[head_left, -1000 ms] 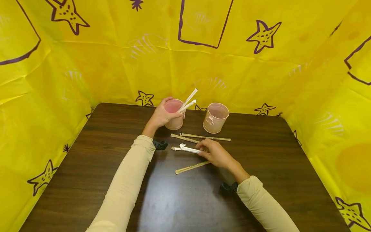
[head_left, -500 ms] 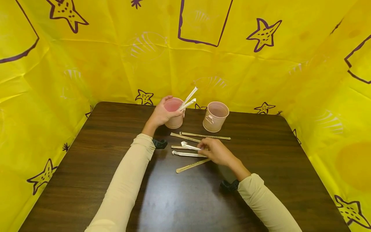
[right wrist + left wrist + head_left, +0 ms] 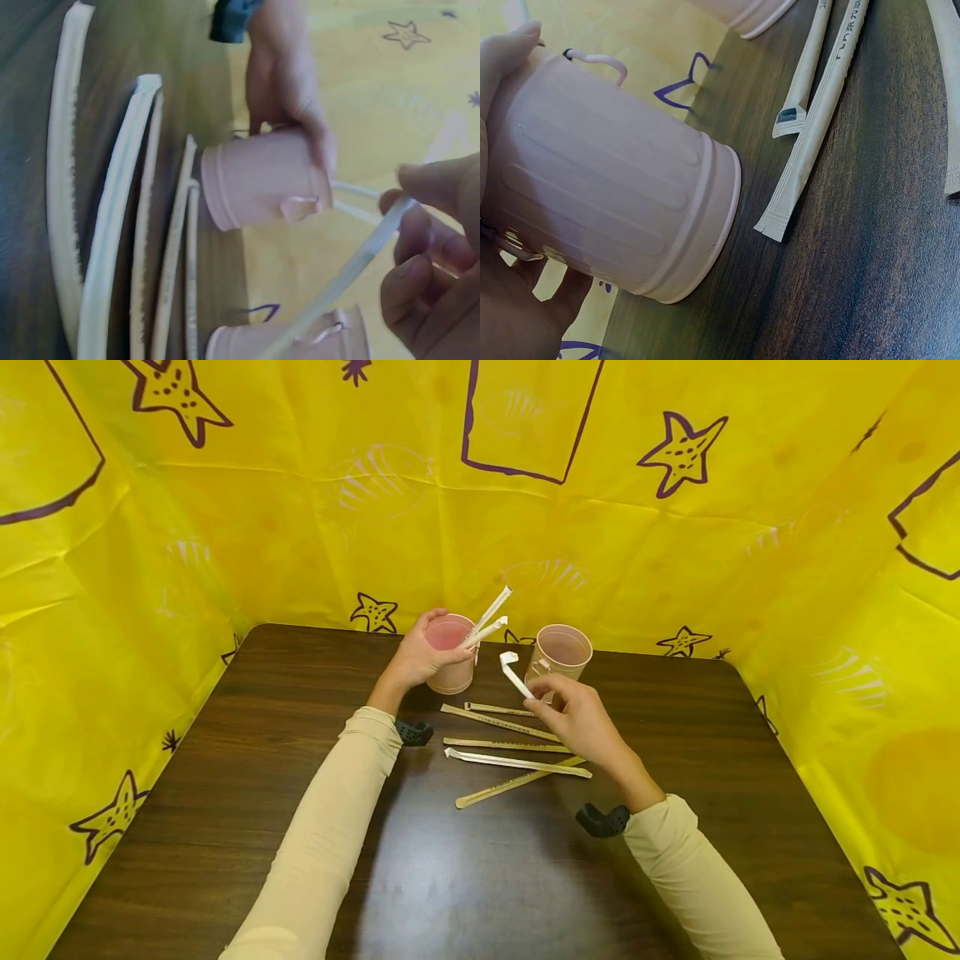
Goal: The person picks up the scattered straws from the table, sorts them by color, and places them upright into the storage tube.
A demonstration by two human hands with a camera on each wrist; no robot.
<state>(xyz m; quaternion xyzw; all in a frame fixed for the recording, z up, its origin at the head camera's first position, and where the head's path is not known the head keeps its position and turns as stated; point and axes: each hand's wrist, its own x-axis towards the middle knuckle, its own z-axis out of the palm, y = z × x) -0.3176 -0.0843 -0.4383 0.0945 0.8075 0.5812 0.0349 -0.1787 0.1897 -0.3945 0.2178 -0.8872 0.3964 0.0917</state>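
Observation:
At the back of the table, my left hand (image 3: 420,658) is wrapped round a small pale pink pail (image 3: 454,677) with a ribbed side and small handles. Two white paper-wrapped straws (image 3: 491,610) lean out over its right rim. My right hand (image 3: 583,718) pinches another white-wrapped straw (image 3: 514,677) between thumb and fingers, raised above the table, its bent end pointing up and left. Behind that hand stands a second pink pail (image 3: 568,668), partly covered by the fingers. The right wrist view also shows the held straw (image 3: 337,289) and the gripped pail (image 3: 262,180).
Below the pails lie several tan-wrapped straws (image 3: 495,787) and one white-wrapped straw (image 3: 517,762), some crossing. The dark wooden table (image 3: 315,860) is ringed by a yellow patterned sheet (image 3: 285,527). Black bands (image 3: 602,820) sit at both wrists.
My right hand has picked up a white-wrapped straw from the group and lifted it up and towards the right pail. The left hand keeps its grip on the left pail.

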